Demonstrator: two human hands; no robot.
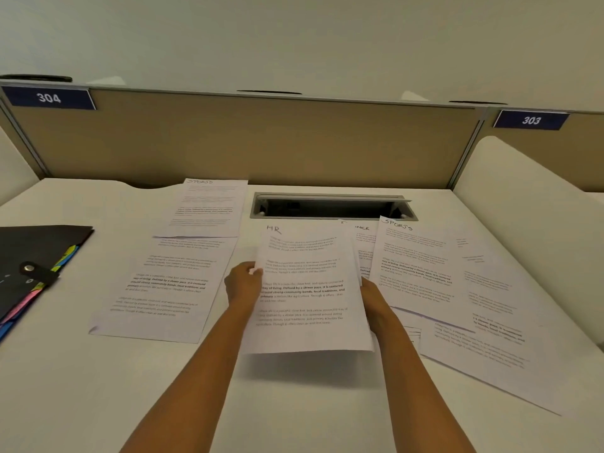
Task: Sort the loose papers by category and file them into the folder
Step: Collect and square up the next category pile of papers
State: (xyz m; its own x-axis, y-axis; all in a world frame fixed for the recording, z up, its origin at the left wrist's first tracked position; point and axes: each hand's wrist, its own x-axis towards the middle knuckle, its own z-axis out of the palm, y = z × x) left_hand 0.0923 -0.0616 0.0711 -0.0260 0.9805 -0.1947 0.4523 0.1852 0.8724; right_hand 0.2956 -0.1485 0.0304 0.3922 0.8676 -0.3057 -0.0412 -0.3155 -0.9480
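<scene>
A printed sheet headed "HR" (307, 289) is held above the white desk, casting a shadow below it. My left hand (243, 282) grips its left edge and my right hand (376, 299) grips its right edge. Behind it lies a sheet ending in "NCE" (362, 243), mostly covered. To the right, a sheet headed "SPORTS" (415, 263) tops a loose spread of papers (483, 322). On the left lie another "SPORTS" sheet (209, 207) and a sheet below it (166, 289). A black folder (36, 253) with coloured tabs sits at the far left.
An open cable hatch (330, 207) is set in the desk behind the papers. A beige partition (248, 142) with signs 304 and 303 closes the back. White side panels rise at both sides of the desk.
</scene>
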